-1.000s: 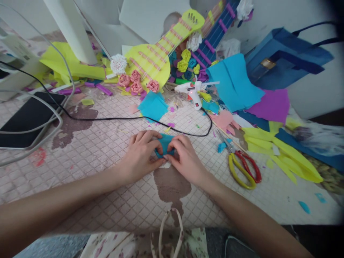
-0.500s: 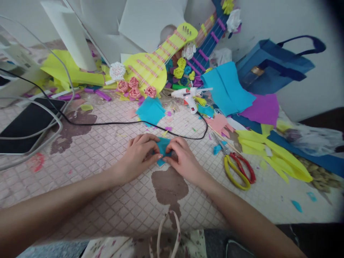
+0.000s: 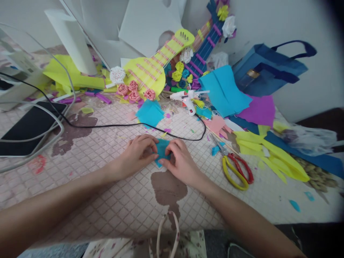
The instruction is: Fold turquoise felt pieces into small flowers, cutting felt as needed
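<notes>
A small piece of blue crepe paper point(image 3: 162, 147) is pinched between my two hands, low over the tabletop. My left hand point(image 3: 141, 152) has thumb and fingers closed on its left side. On the other side, my right hand point(image 3: 180, 157) grips it with curled fingers and thumb; part of the paper is hidden behind the fingers. Just beyond lies a stack of blue paper squares point(image 3: 150, 113). Scissors point(image 3: 235, 168) with one yellow and one red handle rest to the right of my right hand.
A white glue gun point(image 3: 188, 100) trails a black cord point(image 3: 115, 125) across the quilted cloth. Behind stand a yellow paper guitar point(image 3: 147, 73) with pink roses and a blue guitar point(image 3: 205, 50). Yellow crepe strips point(image 3: 282, 161), a blue bag point(image 3: 268, 70) and a tablet point(image 3: 24, 129) flank the work area.
The fingers have shifted slightly on the blue crepe paper, and more of its upper part shows between my hands. The whole view has moved a little.
</notes>
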The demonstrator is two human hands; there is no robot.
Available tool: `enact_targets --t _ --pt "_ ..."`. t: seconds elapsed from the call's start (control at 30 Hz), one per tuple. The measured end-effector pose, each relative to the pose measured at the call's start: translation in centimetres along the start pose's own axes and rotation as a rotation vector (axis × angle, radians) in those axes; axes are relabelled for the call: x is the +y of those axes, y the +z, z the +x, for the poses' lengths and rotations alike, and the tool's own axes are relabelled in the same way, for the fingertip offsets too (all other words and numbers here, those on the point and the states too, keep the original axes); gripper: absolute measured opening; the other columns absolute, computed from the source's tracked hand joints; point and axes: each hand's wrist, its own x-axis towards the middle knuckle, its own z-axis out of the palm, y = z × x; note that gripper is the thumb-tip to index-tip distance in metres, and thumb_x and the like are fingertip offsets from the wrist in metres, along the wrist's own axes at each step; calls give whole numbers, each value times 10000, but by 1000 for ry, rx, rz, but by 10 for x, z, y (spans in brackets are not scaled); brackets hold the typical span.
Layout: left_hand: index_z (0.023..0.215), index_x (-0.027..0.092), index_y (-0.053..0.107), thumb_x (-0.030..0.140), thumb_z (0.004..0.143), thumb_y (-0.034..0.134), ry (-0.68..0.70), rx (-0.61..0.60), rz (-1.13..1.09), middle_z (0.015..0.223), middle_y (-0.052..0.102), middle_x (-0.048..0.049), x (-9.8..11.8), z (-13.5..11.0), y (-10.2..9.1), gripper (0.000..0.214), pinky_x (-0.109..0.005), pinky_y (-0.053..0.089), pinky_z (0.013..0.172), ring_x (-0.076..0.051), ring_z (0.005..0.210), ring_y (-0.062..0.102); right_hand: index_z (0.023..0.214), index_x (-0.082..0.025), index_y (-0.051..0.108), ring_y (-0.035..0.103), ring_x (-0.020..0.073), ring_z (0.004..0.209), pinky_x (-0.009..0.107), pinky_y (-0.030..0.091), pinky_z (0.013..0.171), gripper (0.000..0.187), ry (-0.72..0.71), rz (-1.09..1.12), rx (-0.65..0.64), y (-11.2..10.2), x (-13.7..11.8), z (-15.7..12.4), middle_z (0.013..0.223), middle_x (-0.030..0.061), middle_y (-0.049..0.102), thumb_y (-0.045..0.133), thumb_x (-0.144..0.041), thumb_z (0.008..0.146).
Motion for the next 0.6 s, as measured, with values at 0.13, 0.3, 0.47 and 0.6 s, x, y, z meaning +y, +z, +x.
enact_targets --t 0.13,0.3,0.47,0.6 --pt "763 186 550 143 751 547 55 47 -26 1053 607 -71 -7 4 -4 45 -460 420 905 -246 1030 544 791 -202 456 477 221 896 371 443 778 312 4 -66 32 5 -1 0 909 51 467 735 -324 726" --pt "839 181 555 239 821 510 59 28 -126 949 613 -61 -12 6 -6 75 -359 486 779 -201 883 584 786 -205 457 475 226 913 378 442 794 332 2 -62 36 8 -1 0 914 48 466 761 -306 700" --pt "872 171 550 310 726 663 64 113 95 971 584 -82 -13 5 -1 231 -437 442 857 -268 973 526 795 -203 467 484 231 930 388 449 807 350 12 30 42 6 2 1 924 51 471 779 -317 685" --pt "931 180 550 215 761 567 41 80 -7 988 595 -69 -17 6 -2 175 -377 470 815 -233 951 557 906 -207 486 521 175 845 337 476 761 159 88 236 134 2 13 3 933 45 482 612 -269 831"
